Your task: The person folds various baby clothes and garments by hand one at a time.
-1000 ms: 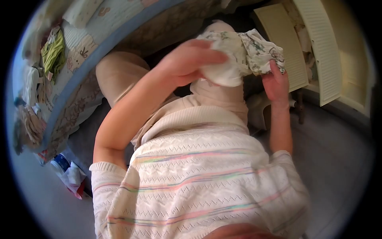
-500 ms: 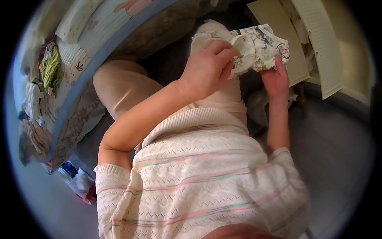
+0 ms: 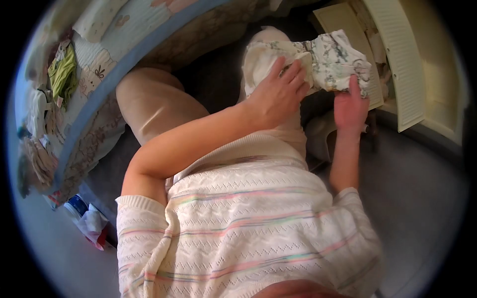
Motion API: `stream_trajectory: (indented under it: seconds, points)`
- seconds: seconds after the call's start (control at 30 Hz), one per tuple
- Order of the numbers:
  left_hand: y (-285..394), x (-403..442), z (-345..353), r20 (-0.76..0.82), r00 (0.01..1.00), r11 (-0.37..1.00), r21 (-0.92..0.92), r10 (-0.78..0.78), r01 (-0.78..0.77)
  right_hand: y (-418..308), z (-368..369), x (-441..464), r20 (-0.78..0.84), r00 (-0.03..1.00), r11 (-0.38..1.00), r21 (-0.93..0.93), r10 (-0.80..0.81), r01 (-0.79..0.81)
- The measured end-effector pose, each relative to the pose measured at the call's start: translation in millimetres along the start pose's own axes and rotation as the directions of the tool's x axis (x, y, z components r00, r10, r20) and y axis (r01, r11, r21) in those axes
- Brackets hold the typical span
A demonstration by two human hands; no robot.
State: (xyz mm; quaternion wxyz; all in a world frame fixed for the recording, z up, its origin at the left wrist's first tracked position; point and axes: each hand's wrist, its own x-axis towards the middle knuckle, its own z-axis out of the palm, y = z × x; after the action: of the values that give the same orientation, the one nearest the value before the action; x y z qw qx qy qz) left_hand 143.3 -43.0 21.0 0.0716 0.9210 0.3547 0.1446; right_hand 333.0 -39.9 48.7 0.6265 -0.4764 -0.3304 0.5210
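A small white garment with a green leafy print (image 3: 338,62) lies partly over my right knee, its left part folded over and showing a plain cream side. My left hand (image 3: 280,94) rests on that folded part, fingers stretched out and slightly apart. At the garment's right end, my right hand (image 3: 351,109) grips the edge, with one finger on top of the cloth and the others hidden beneath it. What kind of garment it is, I cannot make out.
To the left is a bed with a blue-edged, animal-print cover (image 3: 94,79). A green garment (image 3: 63,77) and other clothes lie on it. A cream cabinet with an open door (image 3: 405,74) stands at right. A bag (image 3: 92,221) sits on the floor at lower left.
My left hand has gone from bent, gathered fingers to outstretched ones and moved slightly right and down. The garment's right end and my right hand have shifted slightly right and down.
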Motion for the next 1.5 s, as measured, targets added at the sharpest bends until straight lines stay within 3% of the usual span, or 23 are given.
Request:
stream_trajectory:
  seconds: [0.07,0.13,0.17,0.2,0.23,0.3,0.33,0.4,0.43,0.47,0.5,0.57,0.63,0.7,0.73,0.8,0.83,0.9,1.0,1.17,1.2,1.43,1.5]
  points:
    - [-1,-25,-12,-0.095,0.995,0.989,-0.148,0.004,-0.018,11,21,-15,0.044,0.993,0.967,-0.225,-0.110,0.117]
    - [-12,-58,-24,-0.186,0.982,0.930,-0.367,-0.038,-0.034,26,34,-32,0.207,0.965,0.856,-0.458,-0.160,0.241]
    - [-16,-71,-27,-0.189,0.966,0.863,-0.501,-0.176,0.059,21,56,-39,0.411,0.892,0.669,-0.612,-0.187,0.423]
    - [-20,-83,-28,-0.172,0.936,0.769,-0.623,-0.309,0.140,31,61,-37,0.592,0.790,0.494,-0.645,-0.159,0.583]
    - [-25,-92,-28,-0.134,0.891,0.650,-0.731,-0.434,0.207,35,69,-41,0.674,0.736,0.343,-0.676,-0.069,0.652]
    - [-36,-102,-11,0.020,0.763,0.261,-0.934,-0.646,0.245,39,70,-49,0.732,0.675,0.127,-0.681,0.093,0.721]
    - [-39,-107,-6,0.262,0.671,-0.110,-0.959,-0.694,0.261,38,69,-47,0.743,0.665,0.204,-0.665,0.076,0.719]
    - [-39,-95,-7,0.242,0.621,-0.088,-0.959,-0.746,0.269,31,59,-37,0.760,0.648,0.352,-0.619,0.043,0.702]
    - [-40,-86,-6,0.227,0.597,-0.073,-0.960,-0.770,0.271,31,51,-30,0.676,0.736,0.448,-0.651,-0.024,0.612]
    - [-42,-78,3,0.182,0.603,0.036,-0.943,-0.777,0.331,32,41,-20,0.576,0.813,0.543,-0.659,-0.081,0.521]
    - [-43,-69,8,0.204,0.597,0.001,-0.946,-0.776,0.324,31,35,-10,0.461,0.879,0.636,-0.643,-0.123,0.427]
    - [-47,-52,17,0.242,0.590,-0.065,-0.950,-0.770,0.306,25,27,12,0.313,0.941,0.536,-0.776,-0.130,0.332]
    - [-53,-44,41,0.288,0.618,-0.099,-0.942,-0.732,0.321,57,-11,41,0.227,0.969,0.799,-0.599,0.095,0.062]
    - [-53,-40,51,0.232,0.615,-0.018,-0.943,-0.754,0.333,51,-19,50,0.232,0.839,0.771,-0.564,0.491,-0.295]
    - [-54,-38,50,0.314,0.613,-0.098,-0.928,-0.725,0.359,56,-23,53,0.162,0.818,0.709,-0.607,0.553,-0.359]
    - [-58,-37,34,0.473,0.637,-0.306,-0.881,-0.609,0.362,59,-28,61,0.262,0.709,0.742,-0.403,0.655,-0.536]
    - [-59,-36,25,0.541,0.664,-0.430,-0.834,-0.515,0.346,53,-25,63,0.300,0.663,0.723,-0.385,0.686,-0.574]
    - [-61,-33,16,0.617,0.670,-0.541,-0.758,-0.413,0.365,53,-27,70,0.340,0.584,0.676,-0.382,0.737,-0.630]
    - [-64,-33,15,0.618,0.703,-0.608,-0.722,-0.352,0.330,43,-18,72,0.378,0.617,0.723,-0.354,0.691,-0.593]
    - [-60,-39,15,0.532,0.741,-0.619,-0.759,-0.411,0.202,11,7,71,0.380,0.702,0.780,-0.467,0.603,-0.417]
    - [-65,-42,13,0.544,0.760,-0.626,-0.742,-0.355,0.240,3,15,70,0.386,0.705,0.782,-0.482,0.595,-0.396]
    - [-55,-43,-13,0.405,0.769,-0.439,-0.880,-0.494,0.181,-8,17,82,0.612,0.655,0.891,-0.379,0.444,-0.250]
    - [-55,-44,-28,0.390,0.757,-0.454,-0.880,-0.524,0.139,-28,36,81,0.596,0.646,0.871,-0.416,0.478,-0.261]
